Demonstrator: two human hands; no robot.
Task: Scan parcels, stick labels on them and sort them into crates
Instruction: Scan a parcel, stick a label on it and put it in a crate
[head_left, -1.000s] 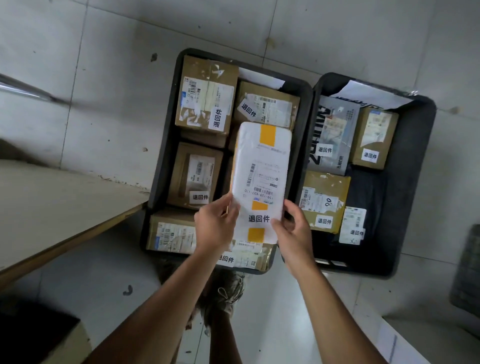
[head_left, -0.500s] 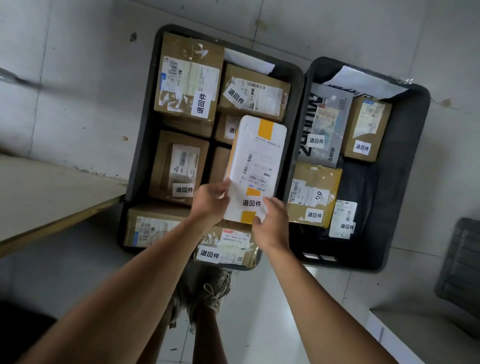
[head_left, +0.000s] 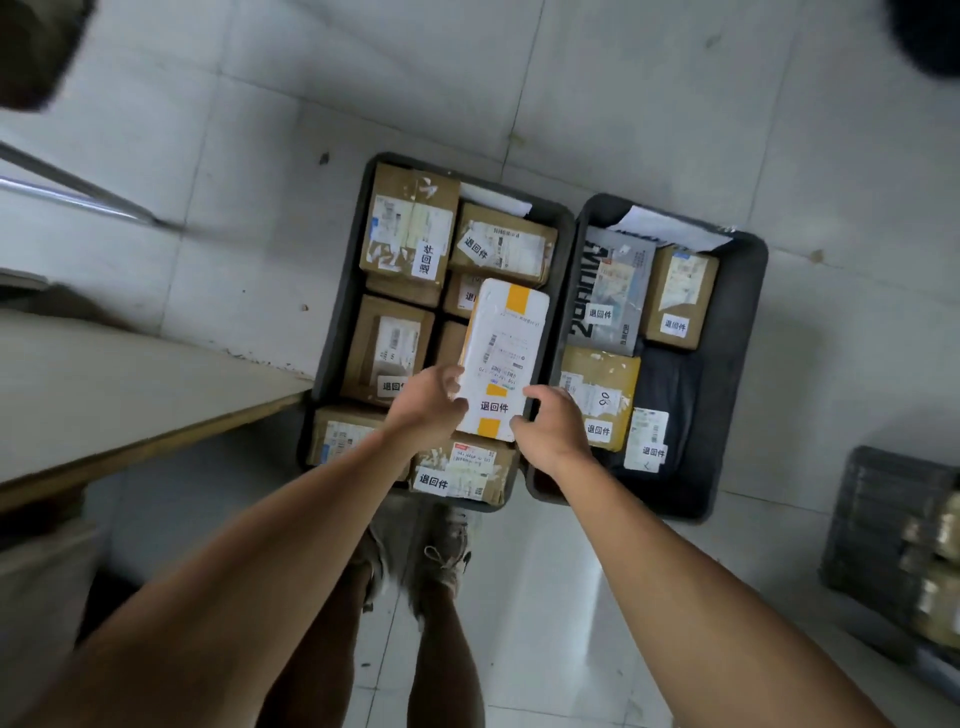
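White parcel (head_left: 503, 358), orange tape bands, printed labels face up, lies lengthwise over brown boxes in left black crate (head_left: 340, 322); right black crate (head_left: 748, 332) adjacent, part filled.

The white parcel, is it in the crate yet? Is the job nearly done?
Done: the left crate looks packed with labelled boxes, and the right crate holds several. In hand: the white parcel, already labelled, lies over the left crate with the left hand and right hand at its near end. Left: letting go. Whether more parcels wait is not visible.
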